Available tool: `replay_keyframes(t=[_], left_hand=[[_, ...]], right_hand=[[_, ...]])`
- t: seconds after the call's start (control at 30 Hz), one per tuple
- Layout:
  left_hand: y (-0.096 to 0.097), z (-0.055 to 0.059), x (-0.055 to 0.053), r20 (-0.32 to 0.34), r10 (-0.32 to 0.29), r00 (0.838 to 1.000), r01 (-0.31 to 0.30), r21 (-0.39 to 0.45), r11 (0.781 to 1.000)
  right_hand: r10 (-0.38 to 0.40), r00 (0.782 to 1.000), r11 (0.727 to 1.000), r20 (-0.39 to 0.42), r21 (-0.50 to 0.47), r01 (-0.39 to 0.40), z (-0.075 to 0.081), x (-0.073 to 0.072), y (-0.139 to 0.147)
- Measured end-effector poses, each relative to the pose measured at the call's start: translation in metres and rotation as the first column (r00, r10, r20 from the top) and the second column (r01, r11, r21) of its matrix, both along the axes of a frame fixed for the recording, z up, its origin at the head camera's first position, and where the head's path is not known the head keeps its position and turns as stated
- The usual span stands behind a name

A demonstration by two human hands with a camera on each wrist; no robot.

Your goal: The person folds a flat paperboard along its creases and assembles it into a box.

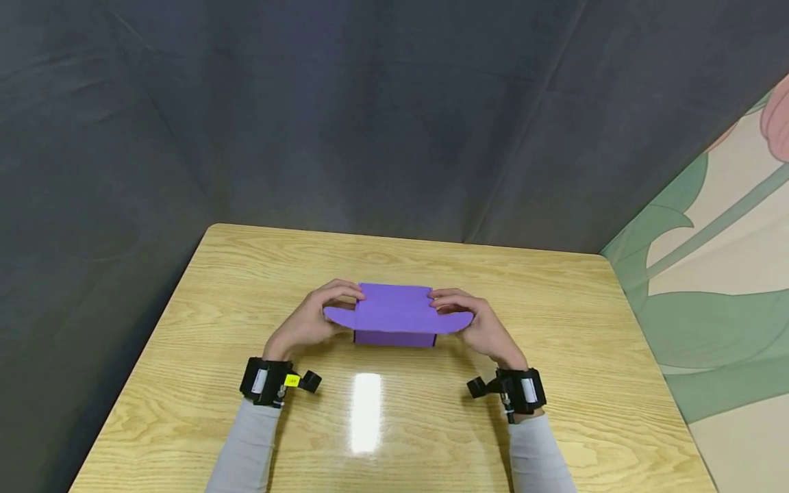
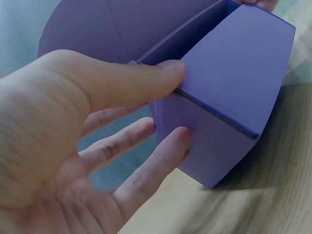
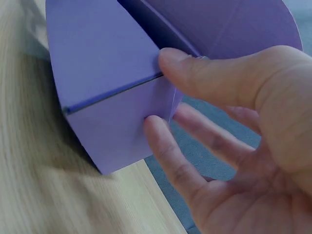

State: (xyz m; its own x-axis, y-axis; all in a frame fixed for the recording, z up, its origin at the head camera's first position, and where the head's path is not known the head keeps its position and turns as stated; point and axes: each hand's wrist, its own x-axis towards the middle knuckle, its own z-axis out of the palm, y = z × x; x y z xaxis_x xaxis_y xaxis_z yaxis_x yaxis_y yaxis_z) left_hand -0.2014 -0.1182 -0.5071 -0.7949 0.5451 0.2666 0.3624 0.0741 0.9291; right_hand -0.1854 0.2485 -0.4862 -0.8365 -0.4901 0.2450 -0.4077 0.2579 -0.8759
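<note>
A purple cardboard box [image 1: 394, 339] sits on the wooden table, its lid [image 1: 394, 308] tilted partly open over the front wall. Rounded flaps jut from the lid at left [image 1: 340, 317] and right [image 1: 456, 322]. My left hand [image 1: 306, 320] grips the box's left end; in the left wrist view its thumb lies on the front wall's top corner and fingertips touch the side wall [image 2: 209, 141]. The right hand [image 1: 483, 331] holds the other end likewise, thumb at the top corner, a fingertip on the side wall [image 3: 117, 126]. The box's inside is mostly hidden.
The light wooden table [image 1: 185, 424] ends at a dark grey curtain [image 1: 382, 137] behind and on the left. A floral cloth [image 1: 727, 274] hangs at the right. Black camera mounts sit on both wrists [image 1: 266, 382].
</note>
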Motion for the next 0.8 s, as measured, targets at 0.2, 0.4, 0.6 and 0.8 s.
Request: replay_keyframes(t=[0.2,0.4,0.6,0.8], left_hand=[[0.001,0.001,0.0,0.06,0.019,0.998,-0.019,-0.001,1.0],[0.003,0.0,0.0,0.119,0.049,0.992,-0.052,0.024,0.998],[0.008,0.0,0.002,0.239,0.163,0.957,-0.149,-0.075,0.986],[0.013,-0.001,0.003,0.273,0.189,0.943,-0.16,-0.124,0.979]], right_hand=[[-0.027,0.996,0.999,0.08,-0.034,0.03,0.002,0.001,0.0],[-0.085,0.988,0.995,0.128,-0.04,0.091,0.004,0.002,-0.001],[-0.173,0.95,0.978,0.262,-0.07,0.197,0.004,0.003,-0.005],[-0.285,0.866,0.937,0.412,-0.073,0.343,0.002,0.002,-0.013]])
